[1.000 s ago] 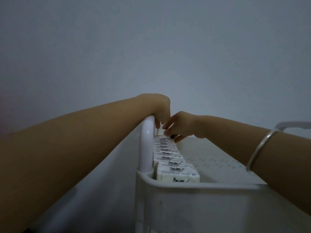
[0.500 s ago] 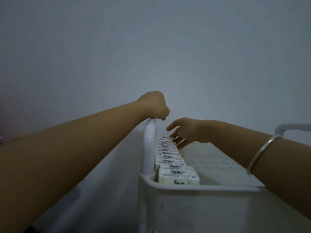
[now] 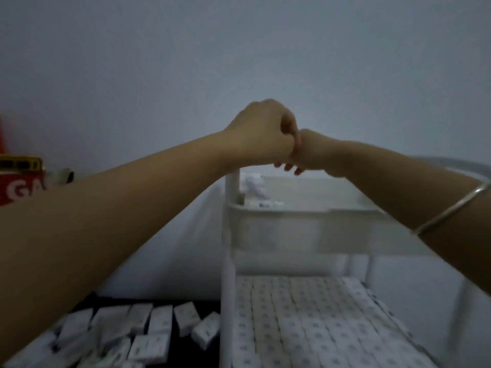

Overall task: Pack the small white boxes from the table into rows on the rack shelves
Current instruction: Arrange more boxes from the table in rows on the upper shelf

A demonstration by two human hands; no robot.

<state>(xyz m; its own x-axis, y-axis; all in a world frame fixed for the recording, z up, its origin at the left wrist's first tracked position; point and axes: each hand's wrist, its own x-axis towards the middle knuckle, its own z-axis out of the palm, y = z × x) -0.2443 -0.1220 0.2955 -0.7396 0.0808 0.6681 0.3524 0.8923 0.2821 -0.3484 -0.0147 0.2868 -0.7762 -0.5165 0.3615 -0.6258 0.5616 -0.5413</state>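
Both hands hover together above the far left of the rack's top shelf (image 3: 292,208). My left hand (image 3: 263,131) is curled into a fist with nothing visible in it. Partly hidden behind it, my right hand (image 3: 313,152) lets its fingers hang down loosely, holding nothing. A blurred row of small white boxes (image 3: 261,201) lies along the top shelf's left side. The lower shelf is packed with rows of small white boxes (image 3: 305,320). Several loose white boxes (image 3: 138,330) lie on the dark table at lower left.
The rack's white corner post (image 3: 228,288) stands between the table and the shelves. A red container with white letters (image 3: 18,187) sits at the far left against the pale wall. A silver bangle (image 3: 451,208) circles my right forearm.
Both hands have lifted off the box row on the top shelf and come together. The view has dropped and pulled back, so the lower shelf and the table's loose boxes now show.
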